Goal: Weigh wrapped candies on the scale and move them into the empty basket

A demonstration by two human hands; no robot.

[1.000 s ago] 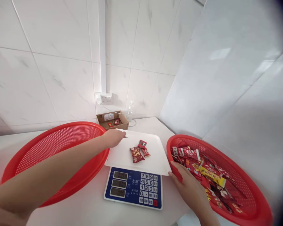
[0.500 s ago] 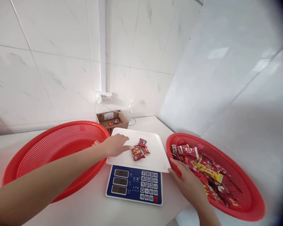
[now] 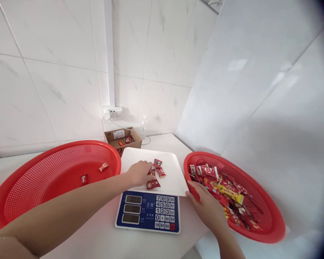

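Note:
My left hand reaches over the white scale tray, its fingers bent and closed on a dark red snack packet that they partly cover. Two small red wrapped candies lie just right of those fingers on the tray. Beneath the tray is the blue keypad panel of a digital scale. My right hand grips the near-left rim of a red basket, thumb close to the tray's corner. Many red snack packets and a yellow one fill this basket.
On the left a larger red basket holds a few small candies. Behind the tray stand a cardboard box with red packets inside and a clear plastic bottle. A plug and cable run from the wall socket.
My left hand has moved from the tray's left side onto the dark red packet, closing its fingers around it. My right hand stays at the basket rim. The view has shifted slightly right.

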